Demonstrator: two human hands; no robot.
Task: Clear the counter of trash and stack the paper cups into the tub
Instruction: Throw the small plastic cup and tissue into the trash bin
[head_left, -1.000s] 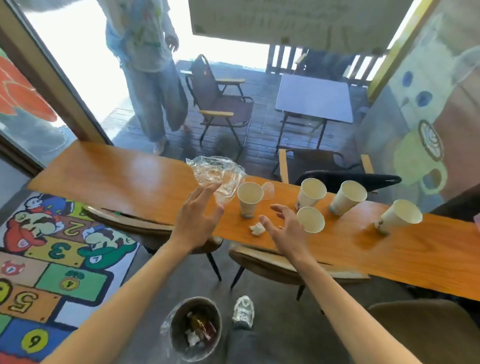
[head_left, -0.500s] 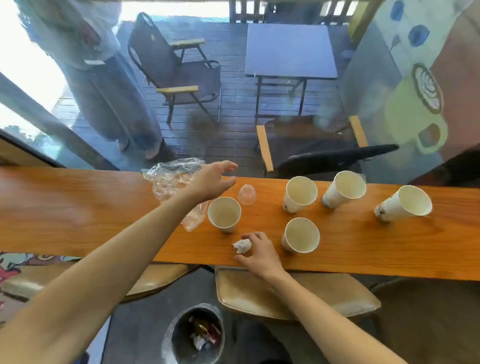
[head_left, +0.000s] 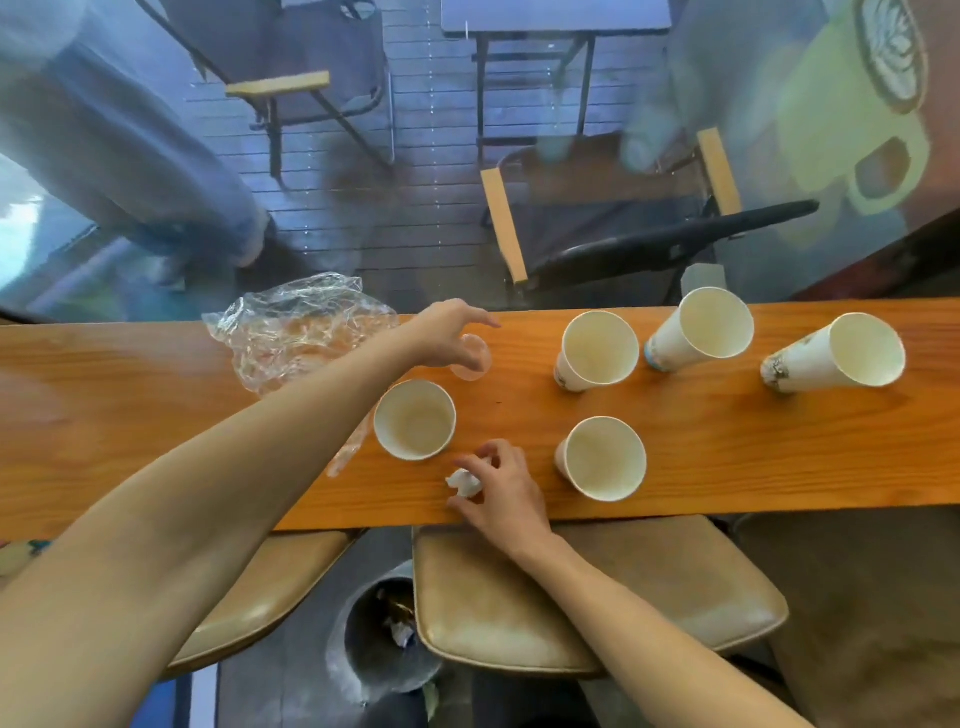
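Several white paper cups stand on the wooden counter (head_left: 104, 415): one near my arms (head_left: 414, 419), one at the front (head_left: 602, 457), others behind (head_left: 597, 349) (head_left: 698, 327) and far right (head_left: 841, 353). My left hand (head_left: 447, 335) reaches over a small clear plastic lid (head_left: 471, 359), fingers curled around it. A crumpled clear plastic bag (head_left: 291, 327) lies left of that hand. My right hand (head_left: 498, 488) pinches a small crumpled white paper (head_left: 464, 483) near the counter's front edge.
A trash bin (head_left: 379, 639) lined with plastic stands on the floor below the counter, between two tan stool seats (head_left: 597, 597). Beyond the glass are chairs, a table and a standing person (head_left: 104, 130). No tub is in view.
My left hand has moved off the plastic bag to the right onto the small clear lid. My right hand has closed its fingers on the crumpled paper. The camera has tilted further down.
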